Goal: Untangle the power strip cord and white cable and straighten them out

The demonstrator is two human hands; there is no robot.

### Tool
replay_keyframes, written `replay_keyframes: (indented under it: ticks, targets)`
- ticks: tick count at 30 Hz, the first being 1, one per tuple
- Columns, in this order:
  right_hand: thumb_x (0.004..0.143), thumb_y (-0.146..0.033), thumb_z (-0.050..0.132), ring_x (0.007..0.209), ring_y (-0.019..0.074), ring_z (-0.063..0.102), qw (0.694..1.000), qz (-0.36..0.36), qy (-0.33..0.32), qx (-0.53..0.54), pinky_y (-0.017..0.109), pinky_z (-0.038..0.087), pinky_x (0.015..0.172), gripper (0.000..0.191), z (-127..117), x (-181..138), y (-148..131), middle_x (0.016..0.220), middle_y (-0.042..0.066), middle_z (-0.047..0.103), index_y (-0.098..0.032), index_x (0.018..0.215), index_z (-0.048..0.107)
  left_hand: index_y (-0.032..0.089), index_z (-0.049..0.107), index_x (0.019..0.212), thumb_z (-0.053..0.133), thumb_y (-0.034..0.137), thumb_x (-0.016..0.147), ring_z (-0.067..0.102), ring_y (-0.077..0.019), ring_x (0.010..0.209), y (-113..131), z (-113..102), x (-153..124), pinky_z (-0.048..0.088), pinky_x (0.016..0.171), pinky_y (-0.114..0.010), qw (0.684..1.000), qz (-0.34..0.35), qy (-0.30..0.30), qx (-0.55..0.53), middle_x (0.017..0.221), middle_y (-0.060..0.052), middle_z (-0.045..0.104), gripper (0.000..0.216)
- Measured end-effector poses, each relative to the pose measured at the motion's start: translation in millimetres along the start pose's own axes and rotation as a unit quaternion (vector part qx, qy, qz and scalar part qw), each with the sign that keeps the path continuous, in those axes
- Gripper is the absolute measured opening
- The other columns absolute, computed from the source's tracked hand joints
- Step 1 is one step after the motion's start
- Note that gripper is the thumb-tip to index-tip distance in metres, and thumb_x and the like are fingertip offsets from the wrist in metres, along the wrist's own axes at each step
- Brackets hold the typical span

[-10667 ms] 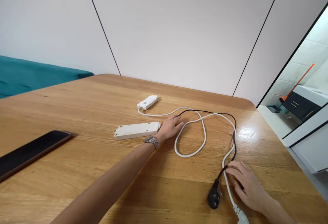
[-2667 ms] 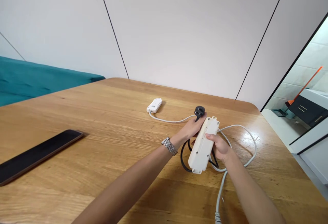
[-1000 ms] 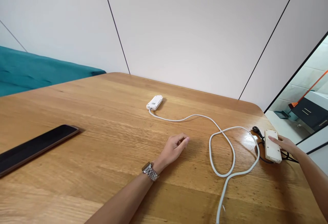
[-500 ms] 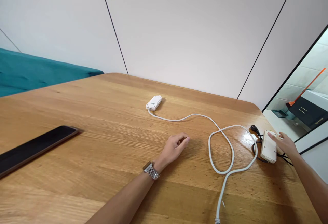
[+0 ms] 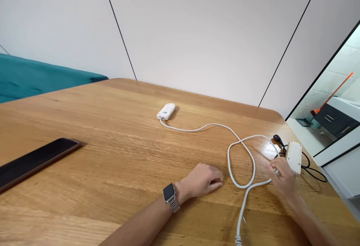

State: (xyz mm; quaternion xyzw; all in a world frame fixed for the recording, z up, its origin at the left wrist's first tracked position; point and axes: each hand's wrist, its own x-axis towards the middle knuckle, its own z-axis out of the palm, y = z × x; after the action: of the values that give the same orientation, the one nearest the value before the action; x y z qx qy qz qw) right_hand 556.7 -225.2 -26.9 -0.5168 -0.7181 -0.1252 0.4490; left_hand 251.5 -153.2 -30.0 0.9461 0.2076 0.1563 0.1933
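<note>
White cable [image 5: 242, 163] lay looped near the tabletop's [image 5: 112, 186] right edge, and the right hand [image 5: 281, 176] rested on it, fingers loosely curled over the cord; whether they gripped it could not be told. Just beyond, the power strip [image 5: 294, 156] sat by that edge atop its black cord [image 5: 315, 171]. The left hand [image 5: 204, 180] lay loosely curled on bare wood, holding nothing.

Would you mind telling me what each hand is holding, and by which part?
The right hand blurs over the white cable beside the power strip; a grip cannot be told. The left hand rests on the table, holding nothing.
</note>
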Motion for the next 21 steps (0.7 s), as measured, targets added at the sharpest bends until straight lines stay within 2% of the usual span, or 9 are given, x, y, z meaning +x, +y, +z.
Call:
replay_keyframes:
  ticks: [4, 11, 16, 21]
  targets:
    - [0.086, -0.021, 0.055, 0.056, 0.0151, 0.044, 1.000, -0.016, -0.006, 0.008, 0.030, 0.037, 0.058, 0.031, 12.3, -7.1, -4.5, 0.053, -0.002, 0.048, -0.023, 0.058, 0.043, 0.022, 0.062, 0.076, 0.053, 0.023, 0.084, 0.059, -0.0121, 0.067, 0.2, 0.5, -0.5, 0.035, 0.058, -0.022, 1.000, 0.005, -0.005, 0.020, 0.075, 0.001, 0.067, 0.012]
    - [0.090, -0.018, 0.048, 0.056, 0.0143, 0.039, 1.000, -0.013, -0.003, 0.021, 0.029, 0.034, 0.055, 0.032, 11.1, -8.3, -2.3, 0.054, -0.002, 0.042, -0.022, 0.059, 0.041, 0.022, 0.061, 0.076, 0.052, 0.022, 0.085, 0.059, -0.0118, 0.066, 3.4, -1.5, -1.3, 0.034, 0.056, -0.023, 0.998, 0.015, -0.016, 0.057, 0.075, 0.002, 0.067, 0.013]
    - [0.093, -0.021, 0.037, 0.056, 0.0155, 0.042, 0.998, 0.012, 0.001, 0.057, 0.031, 0.034, 0.056, 0.035, 11.5, -11.3, -1.2, 0.054, -0.001, 0.045, -0.022, 0.059, 0.042, 0.021, 0.059, 0.077, 0.053, 0.024, 0.086, 0.058, -0.0119, 0.065, 10.1, 0.2, -0.8, 0.033, 0.054, -0.024, 0.993, 0.028, -0.035, 0.108, 0.076, 0.000, 0.065, 0.012]
    - [0.095, -0.023, 0.034, 0.055, 0.0159, 0.045, 0.996, 0.037, 0.013, 0.079, 0.032, 0.036, 0.058, 0.036, 11.3, -12.6, -0.3, 0.054, -0.001, 0.047, -0.023, 0.059, 0.043, 0.021, 0.054, 0.077, 0.058, 0.035, 0.083, 0.055, -0.0119, 0.064, 22.3, 9.8, 1.3, 0.034, 0.050, -0.026, 0.985, 0.079, -0.045, 0.147, 0.083, 0.000, 0.060, 0.015]
